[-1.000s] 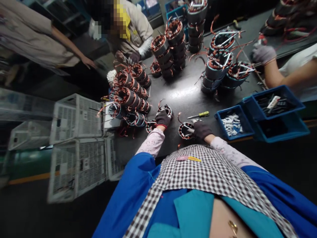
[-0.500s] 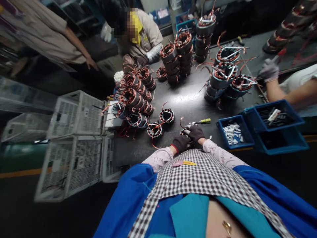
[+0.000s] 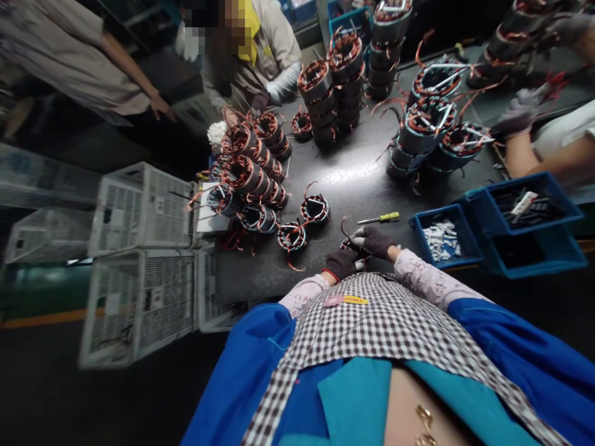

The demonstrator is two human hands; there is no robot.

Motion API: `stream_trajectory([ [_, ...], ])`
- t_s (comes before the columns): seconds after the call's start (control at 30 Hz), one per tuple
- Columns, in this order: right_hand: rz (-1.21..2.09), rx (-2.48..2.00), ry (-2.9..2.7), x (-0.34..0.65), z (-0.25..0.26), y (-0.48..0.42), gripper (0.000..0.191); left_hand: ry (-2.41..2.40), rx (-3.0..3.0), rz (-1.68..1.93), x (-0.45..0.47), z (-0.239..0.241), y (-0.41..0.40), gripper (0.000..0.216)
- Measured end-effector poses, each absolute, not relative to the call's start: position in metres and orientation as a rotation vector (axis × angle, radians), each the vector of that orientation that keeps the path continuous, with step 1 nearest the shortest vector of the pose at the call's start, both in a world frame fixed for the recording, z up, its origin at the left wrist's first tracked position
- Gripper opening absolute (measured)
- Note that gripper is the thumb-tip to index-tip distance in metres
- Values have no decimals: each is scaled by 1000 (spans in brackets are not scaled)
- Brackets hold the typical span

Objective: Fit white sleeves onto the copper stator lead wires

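The dark worktop [image 3: 353, 179] stretches away from the seated person, and a yellow-handled screwdriver [image 3: 379, 218] lies on it near its front edge. Well to the left of the screwdriver, off the worktop's end, stand white wire crates [image 3: 144, 210]. Beyond the screwdriver and on both sides of it rise stacks of coils [image 3: 325, 99], copper-wound rings piled upright or lying in rows. Just to its right sit blue bins [image 3: 441, 238], the nearest holding small white pieces. To its left two loose coils [image 3: 315, 209] lie flat, apart from each other.

Just on the person's side of the screwdriver's tip lies the small coil [image 3: 349, 245]. It is flat on the worktop with its opening facing up. Both gloved hands meet on it. The right hand [image 3: 374, 241] comes in from the screwdriver's side with its fingers bent over the top of the ring, gripping it. The left hand [image 3: 341, 263] is curled against the near left rim. From where I stand I cannot tell whether it pinches the ring or only braces it. The right hand covers more of the coil. A copper wire tail [image 3: 344, 224] arcs up from the far rim towards the screwdriver.
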State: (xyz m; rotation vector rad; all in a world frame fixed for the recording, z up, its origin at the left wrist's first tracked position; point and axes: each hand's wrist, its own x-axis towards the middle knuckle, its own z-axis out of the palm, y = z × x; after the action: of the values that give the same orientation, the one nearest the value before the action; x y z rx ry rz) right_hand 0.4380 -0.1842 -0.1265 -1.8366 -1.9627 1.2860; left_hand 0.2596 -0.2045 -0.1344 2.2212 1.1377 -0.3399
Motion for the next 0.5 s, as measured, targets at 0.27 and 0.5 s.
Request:
stream_trajectory([
  [0.27,1392,-1746,-1662,436,-130,-189,22,1137,2201,-302,257,-127,-198,38],
  [0.5,1580,-1278,-1188,436,-101,-180,45,1200,2254,-464,273,-119,-188,39],
])
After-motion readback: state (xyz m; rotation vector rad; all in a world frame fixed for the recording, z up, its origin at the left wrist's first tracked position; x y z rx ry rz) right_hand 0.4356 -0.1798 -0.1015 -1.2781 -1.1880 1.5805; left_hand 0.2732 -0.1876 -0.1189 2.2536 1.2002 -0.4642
